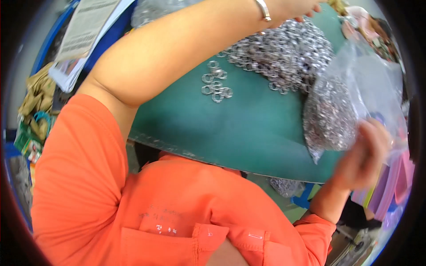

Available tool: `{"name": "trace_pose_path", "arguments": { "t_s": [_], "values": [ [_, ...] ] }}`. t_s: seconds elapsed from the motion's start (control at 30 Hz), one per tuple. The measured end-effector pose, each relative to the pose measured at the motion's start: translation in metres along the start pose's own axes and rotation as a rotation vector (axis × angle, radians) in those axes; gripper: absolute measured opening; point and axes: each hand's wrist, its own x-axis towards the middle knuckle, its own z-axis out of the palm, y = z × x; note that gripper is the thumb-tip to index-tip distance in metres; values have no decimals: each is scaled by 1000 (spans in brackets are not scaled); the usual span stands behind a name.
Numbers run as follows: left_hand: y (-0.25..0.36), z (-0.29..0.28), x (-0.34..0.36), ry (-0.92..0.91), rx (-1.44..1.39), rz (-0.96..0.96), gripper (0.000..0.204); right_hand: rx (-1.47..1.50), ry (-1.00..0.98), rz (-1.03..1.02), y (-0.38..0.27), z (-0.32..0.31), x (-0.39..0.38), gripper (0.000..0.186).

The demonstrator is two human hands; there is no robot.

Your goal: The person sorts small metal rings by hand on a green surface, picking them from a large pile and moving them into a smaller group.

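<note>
My left arm stretches across the upper part of the view, a metal bangle on its wrist. At the top edge, my left hand [293, 9] is over the far side of a big heap of small silver metal rings [288, 53]; most of its fingers are cut off or hidden. On the right, my right hand [366, 153] is blurred beside a clear plastic bag [330, 113] filled with more silver pieces. Whether it touches the bag is unclear. Apart from the heap, several loose rings [216, 84] lie in a small cluster on the green tabletop [213, 128].
Papers [86, 33] are stacked at the upper left, near brown crumpled wrapping [40, 91]. Clear plastic [157, 9] lies at the back. Pink and purple bags [388, 188] hang at the right. Below the table's near edge sits another bag of silver pieces [285, 187].
</note>
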Motion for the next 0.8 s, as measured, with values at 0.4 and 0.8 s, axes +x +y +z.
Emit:
{"name": "trace_pose_path", "arguments": {
  "t_s": [0.4,0.8],
  "values": [
    [-19,-24,-235,180,-799,-1088,19,517,-759,389,-25,182,-43,29],
    [-53,-24,-260,64,-1324,-1276,27,409,-776,410,-58,179,-32,18]
  ]
}}
